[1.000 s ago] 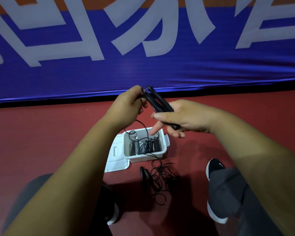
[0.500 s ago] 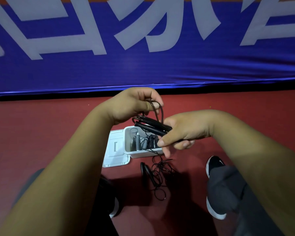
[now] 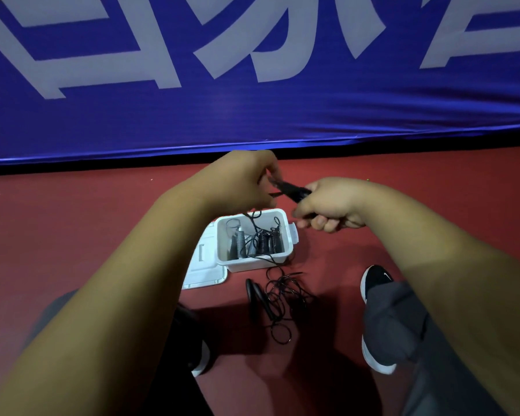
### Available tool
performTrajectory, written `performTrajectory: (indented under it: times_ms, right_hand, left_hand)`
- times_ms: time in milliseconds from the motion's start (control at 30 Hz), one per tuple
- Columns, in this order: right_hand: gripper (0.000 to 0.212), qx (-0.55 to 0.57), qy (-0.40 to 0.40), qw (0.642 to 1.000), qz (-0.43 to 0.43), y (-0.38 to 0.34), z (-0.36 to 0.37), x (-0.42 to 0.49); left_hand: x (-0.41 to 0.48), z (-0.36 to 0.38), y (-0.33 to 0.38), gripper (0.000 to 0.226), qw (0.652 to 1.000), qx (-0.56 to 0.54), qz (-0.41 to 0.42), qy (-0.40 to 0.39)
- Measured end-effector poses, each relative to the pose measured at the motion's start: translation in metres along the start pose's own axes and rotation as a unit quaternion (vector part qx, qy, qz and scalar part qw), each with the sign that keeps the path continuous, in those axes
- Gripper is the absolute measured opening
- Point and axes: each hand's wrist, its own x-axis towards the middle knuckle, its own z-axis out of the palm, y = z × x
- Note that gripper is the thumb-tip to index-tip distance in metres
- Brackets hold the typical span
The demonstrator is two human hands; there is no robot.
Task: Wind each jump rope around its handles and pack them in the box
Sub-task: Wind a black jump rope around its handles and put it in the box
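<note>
My right hand (image 3: 332,207) grips a pair of black jump rope handles (image 3: 291,190) held above the white box (image 3: 285,226). My left hand (image 3: 240,181) pinches the thin black cord at the handles' far end. The cord hangs down from there into the box, where wound ropes (image 3: 261,243) stand on end. A second black rope (image 3: 278,298) lies tangled on the red floor just in front of the box, its handles on the left of the tangle.
The box's white lid (image 3: 203,268) lies open flat at its left. My two black shoes (image 3: 374,283) and grey trouser legs flank the loose rope. A blue banner (image 3: 252,85) with white lettering runs along the floor's far edge.
Both hands have moved: my left hand carried the cord over and around the handles' end, while my right hand turned the handles and kept hold. The view shifted slightly.
</note>
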Motion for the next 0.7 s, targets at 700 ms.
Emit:
performTrajectory:
  times_ms: [700]
  right_hand:
    - [0.030,0.254,0.046,0.955,-0.147,-0.018,-0.009,-0.009]
  left_hand:
    - [0.008,0.025,-0.041,0.017,0.983,-0.171,-0.056,-0.042]
